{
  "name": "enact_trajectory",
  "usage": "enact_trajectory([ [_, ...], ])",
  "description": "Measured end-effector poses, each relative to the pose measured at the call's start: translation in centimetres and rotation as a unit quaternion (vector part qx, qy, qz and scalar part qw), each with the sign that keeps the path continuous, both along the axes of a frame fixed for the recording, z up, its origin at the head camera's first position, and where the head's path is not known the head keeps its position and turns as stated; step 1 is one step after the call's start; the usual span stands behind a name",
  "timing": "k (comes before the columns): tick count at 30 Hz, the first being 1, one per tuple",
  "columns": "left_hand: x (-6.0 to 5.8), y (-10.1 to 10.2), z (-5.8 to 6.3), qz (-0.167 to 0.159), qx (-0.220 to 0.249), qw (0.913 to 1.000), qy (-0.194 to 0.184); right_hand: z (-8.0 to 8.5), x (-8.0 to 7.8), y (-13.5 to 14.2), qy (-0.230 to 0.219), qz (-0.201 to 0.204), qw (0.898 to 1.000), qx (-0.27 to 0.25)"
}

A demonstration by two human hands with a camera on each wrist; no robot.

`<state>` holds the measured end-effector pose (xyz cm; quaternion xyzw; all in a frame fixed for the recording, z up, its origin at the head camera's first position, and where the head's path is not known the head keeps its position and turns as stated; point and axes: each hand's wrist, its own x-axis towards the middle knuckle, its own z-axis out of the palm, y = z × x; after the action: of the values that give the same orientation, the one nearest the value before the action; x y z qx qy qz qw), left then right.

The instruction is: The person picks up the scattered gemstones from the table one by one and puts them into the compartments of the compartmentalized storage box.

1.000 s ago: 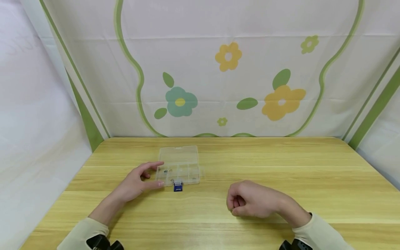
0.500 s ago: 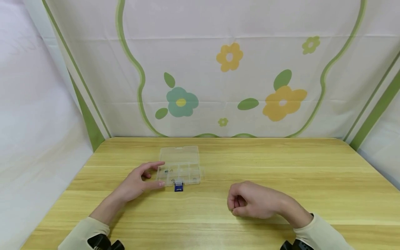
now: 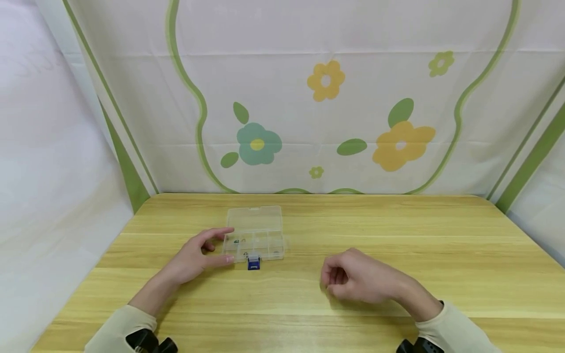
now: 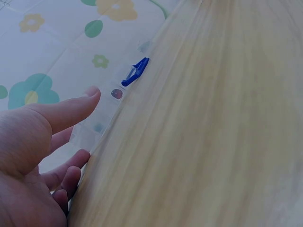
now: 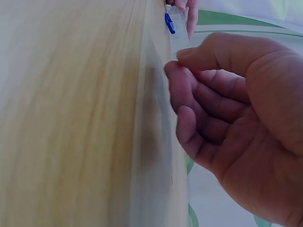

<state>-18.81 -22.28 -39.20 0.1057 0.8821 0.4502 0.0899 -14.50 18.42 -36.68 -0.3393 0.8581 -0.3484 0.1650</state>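
Observation:
A clear plastic compartment box [image 3: 268, 241] with a blue front latch [image 3: 253, 263] stands on the wooden table, its lid [image 3: 254, 217] folded back. Tiny dark bits [image 3: 237, 241] lie in a few of its compartments. My left hand [image 3: 194, 257] holds the box at its left end, index finger near the hinge corner and thumb at the front corner. Right of the box, my right hand [image 3: 359, 277] hovers low over the table, fingers curled. In the right wrist view, the thumb tip meets the index fingertip [image 5: 171, 71]; nothing shows between them.
The wooden table [image 3: 397, 223] ends at a pale flower-printed cloth [image 3: 291, 98] behind. More cloth hangs at both sides. A black wrist device [image 3: 150, 340] sits on each sleeve near the front of the view.
My right hand has risen slightly off the table, its fingers a little looser. The left hand and box keep their places together; the whole view has shifted slightly.

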Motion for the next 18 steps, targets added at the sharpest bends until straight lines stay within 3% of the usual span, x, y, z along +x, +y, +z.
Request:
enact_trajectory([
  [8, -0.1, 0.1, -0.1, 0.001, -0.001, 1.0000, 0.000, 0.2, -0.2, -0.8, 0.022, -0.039, 0.999, -0.031],
  [18, -0.1, 0.1, -0.1, 0.003, -0.002, 1.0000, -0.002, 0.5, -1.7, -3.0, 0.042, -0.073, 0.993, -0.078],
])
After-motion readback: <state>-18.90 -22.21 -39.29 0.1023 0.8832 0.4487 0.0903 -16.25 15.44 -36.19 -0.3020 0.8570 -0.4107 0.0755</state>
